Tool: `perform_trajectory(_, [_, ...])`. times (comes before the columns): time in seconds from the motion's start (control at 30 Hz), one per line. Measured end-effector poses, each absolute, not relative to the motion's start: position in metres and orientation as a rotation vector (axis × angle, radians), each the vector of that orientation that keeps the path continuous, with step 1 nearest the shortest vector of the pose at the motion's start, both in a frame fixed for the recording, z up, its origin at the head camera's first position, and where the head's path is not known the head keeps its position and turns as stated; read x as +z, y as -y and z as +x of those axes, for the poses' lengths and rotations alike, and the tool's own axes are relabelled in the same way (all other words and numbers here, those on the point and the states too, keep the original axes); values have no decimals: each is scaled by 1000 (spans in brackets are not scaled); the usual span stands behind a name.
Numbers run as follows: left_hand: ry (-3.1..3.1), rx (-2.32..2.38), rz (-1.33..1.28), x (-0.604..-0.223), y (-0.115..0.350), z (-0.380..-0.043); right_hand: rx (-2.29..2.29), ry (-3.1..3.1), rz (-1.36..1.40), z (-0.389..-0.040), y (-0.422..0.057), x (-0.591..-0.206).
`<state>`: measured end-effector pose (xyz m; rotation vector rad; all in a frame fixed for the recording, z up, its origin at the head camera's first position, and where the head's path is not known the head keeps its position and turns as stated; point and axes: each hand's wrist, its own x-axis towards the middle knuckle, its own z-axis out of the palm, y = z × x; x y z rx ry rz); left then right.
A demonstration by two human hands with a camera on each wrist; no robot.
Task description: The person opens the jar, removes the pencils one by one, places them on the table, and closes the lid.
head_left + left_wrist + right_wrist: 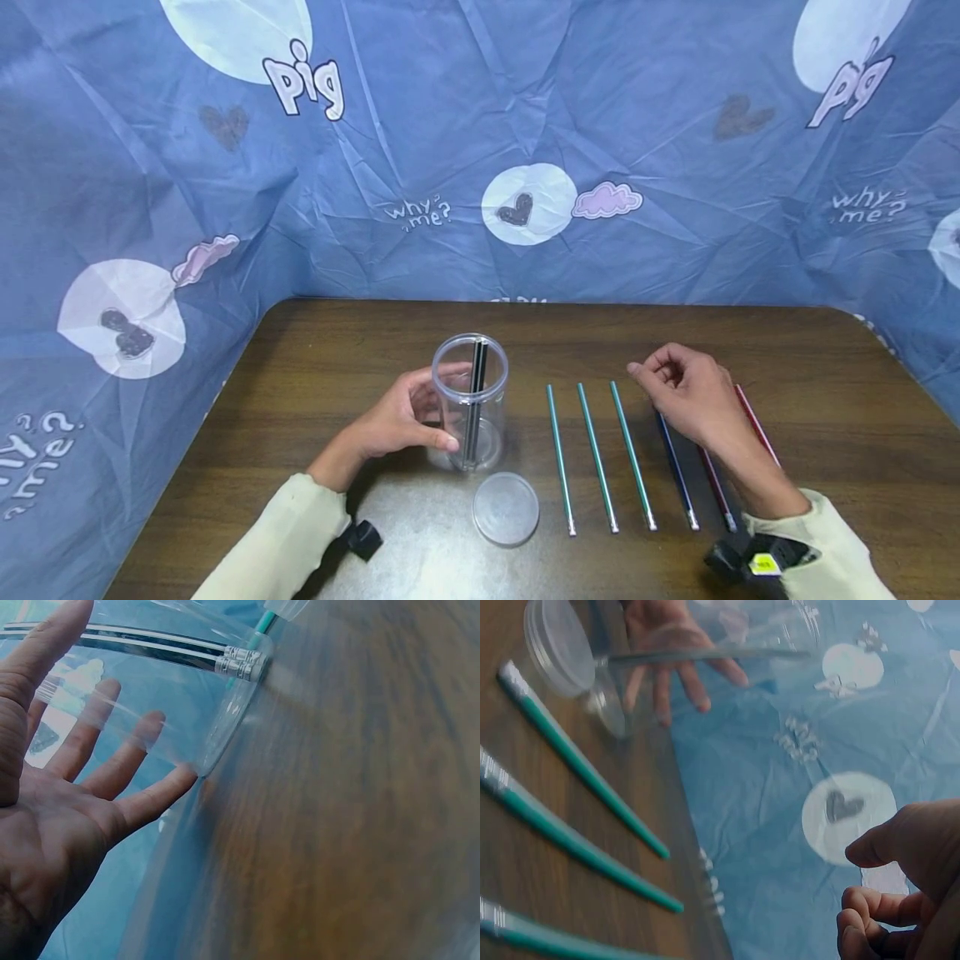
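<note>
My left hand (pixel 405 419) holds a clear plastic jar (pixel 495 421) upright on the table, thumb at the near side and fingers spread behind it. Two black pencils (pixel 475 404) stand inside, their silver eraser ends (pixel 238 663) at the bottom. To the right lies a row of pencils: three teal pencils (pixel 597 458), a dark blue pencil (pixel 678 473), a dark red pencil (pixel 717 487) and a red pencil (pixel 756 423). Over the right part of this row hovers my right hand (pixel 693 396), its fingers loosely curled around nothing and the thumb apart. It partly hides the darker pencils.
A round translucent lid (pixel 506 510) lies flat just in front of the jar. The brown wooden table (pixel 360 333) ends at a blue printed cloth (pixel 420 125) behind it and at the sides.
</note>
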<state>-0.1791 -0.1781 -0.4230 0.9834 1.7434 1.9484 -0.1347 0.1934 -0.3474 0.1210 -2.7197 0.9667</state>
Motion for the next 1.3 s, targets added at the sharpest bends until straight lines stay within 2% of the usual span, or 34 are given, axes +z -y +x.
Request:
perform_trajectory(0.77, [-1772, 1943, 967, -421, 178, -179, 1275, 2581, 308, -133, -106, -326])
perform_trajectory(1.3, [-1829, 1867, 930, -413, 177, -174, 1401, 2504, 359, -137, -65, -308])
